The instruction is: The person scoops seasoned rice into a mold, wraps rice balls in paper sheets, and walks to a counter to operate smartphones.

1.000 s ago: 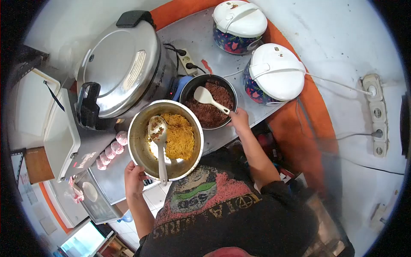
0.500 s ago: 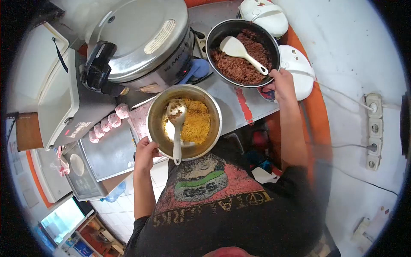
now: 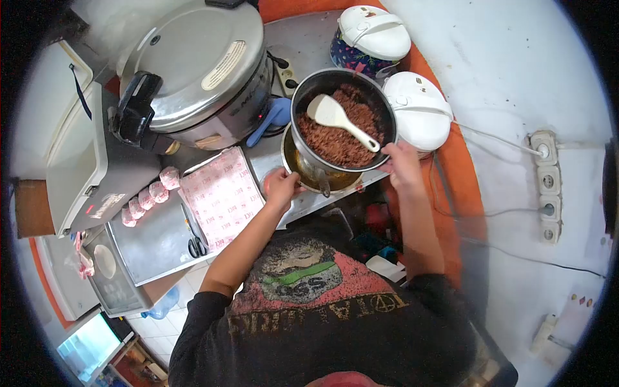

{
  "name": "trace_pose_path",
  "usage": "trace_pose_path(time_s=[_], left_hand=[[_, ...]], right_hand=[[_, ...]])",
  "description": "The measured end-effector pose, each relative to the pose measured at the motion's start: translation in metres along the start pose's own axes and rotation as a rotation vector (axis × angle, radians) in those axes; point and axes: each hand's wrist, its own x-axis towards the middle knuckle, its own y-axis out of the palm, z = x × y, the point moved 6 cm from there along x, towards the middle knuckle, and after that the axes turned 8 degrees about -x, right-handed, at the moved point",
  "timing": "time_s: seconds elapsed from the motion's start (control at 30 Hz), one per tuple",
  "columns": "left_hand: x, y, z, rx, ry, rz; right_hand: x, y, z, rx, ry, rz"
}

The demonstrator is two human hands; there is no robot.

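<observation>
My right hand (image 3: 402,166) grips the rim of a dark rice cooker pot (image 3: 296,122) at its lower right. Reddish-brown rice (image 3: 332,145) fills the pot, and a white rice paddle (image 3: 329,113) lies on it. The pot sits over a metal bowl (image 3: 288,155), hiding most of it; whether they touch I cannot tell. On the bowl's left rim, my left hand (image 3: 282,188) is closed. A spoon handle (image 3: 324,185) shows at the bowl's front edge; the yellow shredded food seen earlier is almost wholly covered.
A big steel rice cooker (image 3: 200,64) stands behind, with a blue scoop (image 3: 274,119) beside it. Printed wrapping paper (image 3: 222,197), scissors (image 3: 195,242) and several wrapped bundles (image 3: 148,197) lie left. Two white-lidded containers (image 3: 419,113) and a wall power strip (image 3: 548,187) are right.
My left hand has carried the bowl rightward, under the pot. The pot has shifted slightly left and down in view. The wrapping paper and scissors are uncovered now.
</observation>
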Motion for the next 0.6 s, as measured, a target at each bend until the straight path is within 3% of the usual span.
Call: trace_pose_path(time_s=[0.17,0.6], left_hand=[[0.026,0.005,0.016,-0.033,0.009,-0.005],[0.044,0.0,0.037,-0.077,-0.038,0.009]], right_hand=[[0.026,0.006,-0.06,0.004,0.024,-0.051],[0.057,0.012,-0.099,0.002,0.086,0.019]])
